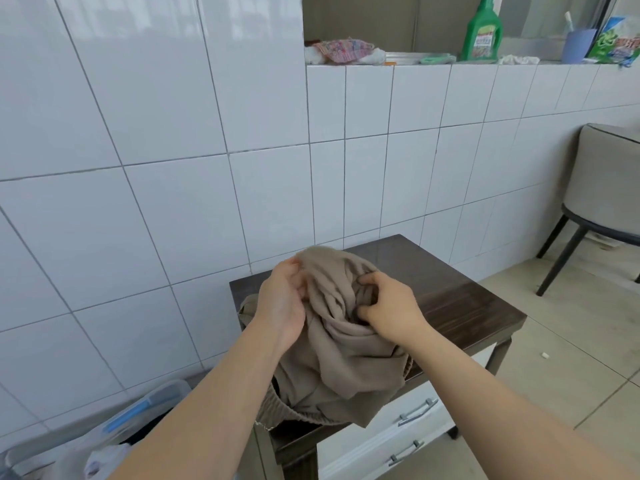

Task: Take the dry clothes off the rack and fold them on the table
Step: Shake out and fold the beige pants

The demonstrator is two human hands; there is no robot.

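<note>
A crumpled beige garment (341, 358) with a ribbed elastic waistband lies bunched on the small dark wooden table (464, 303), its lower part hanging over the near edge. My left hand (282, 299) holds the raised top of the cloth from the left side. My right hand (389, 306) grips a fold on the right, with fingers and thumb dug into the fabric. No drying rack shows in this view.
A white tiled wall runs behind the table. White drawers (412, 424) with metal handles sit under it. A clear plastic bin (138, 420) stands at lower left, a grey chair (602, 188) at right. A green detergent bottle (483, 31) and a cup stand on the ledge above.
</note>
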